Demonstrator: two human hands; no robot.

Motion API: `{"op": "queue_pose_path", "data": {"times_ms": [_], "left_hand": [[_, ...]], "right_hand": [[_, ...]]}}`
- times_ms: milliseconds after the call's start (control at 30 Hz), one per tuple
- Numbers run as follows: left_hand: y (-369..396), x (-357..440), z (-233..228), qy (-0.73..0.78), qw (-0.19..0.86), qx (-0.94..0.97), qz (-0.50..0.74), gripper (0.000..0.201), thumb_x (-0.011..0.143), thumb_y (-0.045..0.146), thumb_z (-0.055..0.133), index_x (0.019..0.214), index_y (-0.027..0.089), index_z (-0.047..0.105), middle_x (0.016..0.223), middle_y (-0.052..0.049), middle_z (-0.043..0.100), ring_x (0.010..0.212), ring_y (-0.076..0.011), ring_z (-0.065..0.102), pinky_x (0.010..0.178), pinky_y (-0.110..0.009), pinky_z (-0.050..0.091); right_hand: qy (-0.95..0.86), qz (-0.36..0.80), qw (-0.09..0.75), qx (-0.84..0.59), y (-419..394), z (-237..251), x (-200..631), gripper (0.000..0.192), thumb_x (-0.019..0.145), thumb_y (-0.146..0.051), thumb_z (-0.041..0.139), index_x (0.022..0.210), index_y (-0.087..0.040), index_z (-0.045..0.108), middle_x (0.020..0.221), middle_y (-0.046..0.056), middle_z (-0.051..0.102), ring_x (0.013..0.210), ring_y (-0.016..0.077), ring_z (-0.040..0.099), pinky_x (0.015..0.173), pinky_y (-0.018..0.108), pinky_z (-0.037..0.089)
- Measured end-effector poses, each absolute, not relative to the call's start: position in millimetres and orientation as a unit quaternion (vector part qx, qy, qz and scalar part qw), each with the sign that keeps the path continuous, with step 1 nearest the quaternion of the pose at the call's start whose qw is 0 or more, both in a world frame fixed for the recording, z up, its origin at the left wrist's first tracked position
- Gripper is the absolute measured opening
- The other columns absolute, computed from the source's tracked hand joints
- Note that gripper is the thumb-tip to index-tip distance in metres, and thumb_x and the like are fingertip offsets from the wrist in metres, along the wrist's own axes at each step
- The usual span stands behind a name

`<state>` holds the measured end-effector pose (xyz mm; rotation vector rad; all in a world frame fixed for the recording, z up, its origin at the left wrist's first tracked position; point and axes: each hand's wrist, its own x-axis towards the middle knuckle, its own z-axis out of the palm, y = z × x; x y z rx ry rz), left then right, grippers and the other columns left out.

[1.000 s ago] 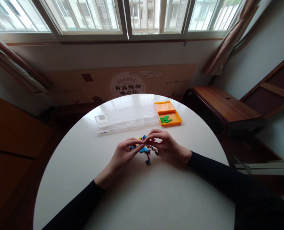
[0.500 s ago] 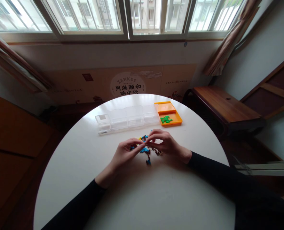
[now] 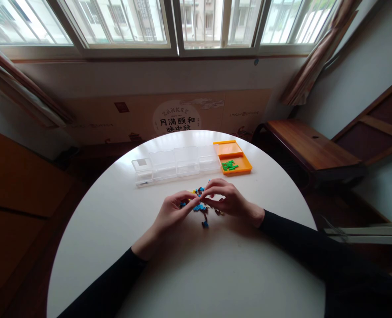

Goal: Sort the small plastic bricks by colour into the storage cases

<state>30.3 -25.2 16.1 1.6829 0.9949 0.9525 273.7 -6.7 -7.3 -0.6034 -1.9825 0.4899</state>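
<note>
Our left hand [image 3: 174,211] and right hand [image 3: 227,198] have barely shifted over the small pieces [image 3: 201,207]; fingertips pinched together, contents too small to tell; sorting continues, clear boxes [image 3: 174,162] beyond.

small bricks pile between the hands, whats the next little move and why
Probably lift one piece out of the pile of small bricks with the right hand and carry it toward the trays. Both the right hand and the left hand pinch at the mixed blue, brown and yellow pieces, the orange tray already holds only green bricks, and the clear compartment boxes look nearly bare.
</note>
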Motion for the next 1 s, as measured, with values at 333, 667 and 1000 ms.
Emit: {"op": "queue_pose_path", "data": {"times_ms": [333,667,1000], "left_hand": [[-24,32,12,0.389,0.448,0.699,0.400,0.027,0.101,0.046,0.078,0.102,0.020,0.087,0.100,-0.009,0.084,0.091,-0.0212,0.077,0.081,-0.029,0.058],[-20,20,10,0.368,0.220,0.807,0.407,0.009,0.104,0.030,0.076,0.102,0.024,0.083,0.098,-0.003,0.082,0.082,-0.0165,0.072,0.086,-0.032,0.052],[-20,19,10,0.383,0.195,0.814,0.391,0.007,0.105,0.027,0.074,0.104,0.025,0.080,0.099,-0.002,0.081,0.076,-0.0148,0.069,0.080,-0.030,0.052]], "right_hand": [[-0.807,0.229,0.481,-0.255,-8,-7,274,0.007,0.100,-0.028,0.082,0.107,-0.025,0.082,0.102,0.006,0.075,0.087,0.0184,0.070,0.078,0.033,0.063],[-0.766,0.270,0.504,-0.295,-8,3,282,0.010,0.104,-0.032,0.077,0.105,-0.023,0.080,0.098,0.005,0.074,0.088,0.0187,0.070,0.080,0.034,0.060],[-0.743,0.275,0.518,-0.321,-7,3,285,0.012,0.103,-0.036,0.079,0.101,-0.024,0.080,0.097,0.004,0.074,0.086,0.0186,0.070,0.079,0.036,0.060]]}}
